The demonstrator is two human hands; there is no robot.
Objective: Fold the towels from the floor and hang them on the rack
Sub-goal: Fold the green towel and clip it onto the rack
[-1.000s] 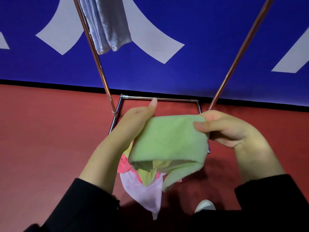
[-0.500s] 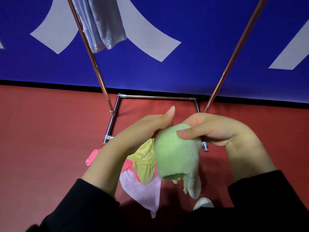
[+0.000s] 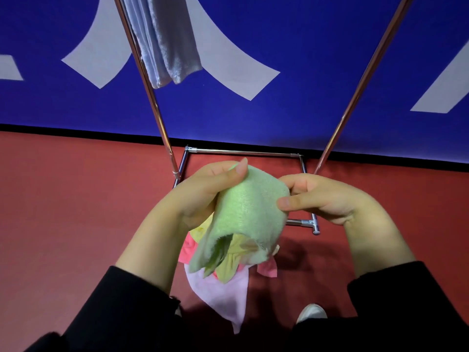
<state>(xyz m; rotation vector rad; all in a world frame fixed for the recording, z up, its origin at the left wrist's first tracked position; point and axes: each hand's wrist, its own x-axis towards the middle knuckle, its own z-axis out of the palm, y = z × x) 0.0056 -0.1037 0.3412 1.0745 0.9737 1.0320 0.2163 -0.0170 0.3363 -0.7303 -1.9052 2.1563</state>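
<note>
Fingers on both hands are busy with the green towel [image 3: 250, 212]: the left hand [image 3: 203, 196] has its thumb pressed over the top edge with the other fingers tucked underneath the cloth, and the right hand [image 3: 327, 196] pinches the opposite corner between thumb and curled fingers. So both are grasping it, neither one loose. That towel is up in the air in front of the person, bunched into a folded wad, with its lower edges hanging down open and a bit ragged-looking.

Right below it on the floor [image 3: 76, 212] is the rest of the pile, all overlapping: a yellow towel [image 3: 229, 269] mostly hidden behind the green one, a pink towel [image 3: 267, 269] peeking out on either side, and a pale pink towel [image 3: 223, 295] spread toward the person's feet. Can't tell how many more are buried in there.

Just behind the hands is the rack [image 3: 243, 154], chrome base on the red floor and two shiny poles angling up and outward. A grey towel [image 3: 167, 41] is already draped up high by the left pole, hanging in folds.

Black sleeves [image 3: 121, 308] cover both forearms, and a white shoe [image 3: 311, 313] tip pokes out at the bottom. Behind everything is a blue wall [image 3: 304, 59] with big pale curved shapes on it, maybe huge lettering, but it's cropped and I can't read any of it. No brands or labels visible anywhere.
</note>
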